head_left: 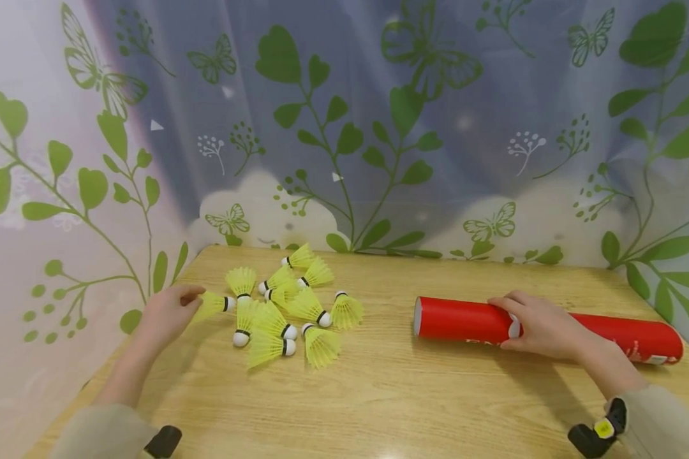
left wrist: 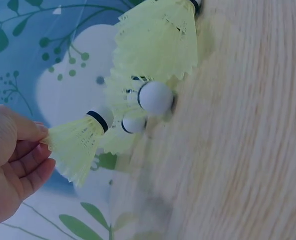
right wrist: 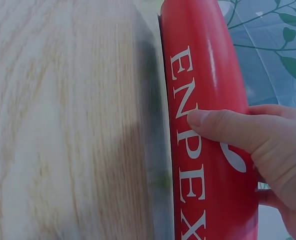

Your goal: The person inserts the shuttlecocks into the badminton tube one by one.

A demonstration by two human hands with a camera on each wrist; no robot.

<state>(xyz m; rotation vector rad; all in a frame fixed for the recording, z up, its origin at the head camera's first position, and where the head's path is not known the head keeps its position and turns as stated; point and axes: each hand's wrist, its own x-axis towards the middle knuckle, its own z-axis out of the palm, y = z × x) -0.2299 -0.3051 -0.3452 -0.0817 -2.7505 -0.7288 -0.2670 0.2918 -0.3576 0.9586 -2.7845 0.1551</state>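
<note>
My left hand (head_left: 169, 312) pinches a yellow shuttlecock (head_left: 211, 306) by the edge of its skirt, thumb against fingers. In the left wrist view this shuttlecock (left wrist: 80, 142) points its white cork, ringed by a black band, away from the hand. Several more yellow shuttlecocks (head_left: 270, 319) lie in a loose cluster just right of it. At the right, my right hand (head_left: 542, 325) grips a long red shuttlecock tube (head_left: 459, 319) lying on its side, its pale round end facing left. The thumb lies across white lettering on the tube (right wrist: 213, 65) in the right wrist view.
Everything lies on a wood-grain table (head_left: 373, 401). Behind it hangs a blue-grey curtain (head_left: 356, 127) with green leaves and butterflies, and similar pale fabric (head_left: 11, 268) borders the left side. Both wrists wear black devices (head_left: 163, 441).
</note>
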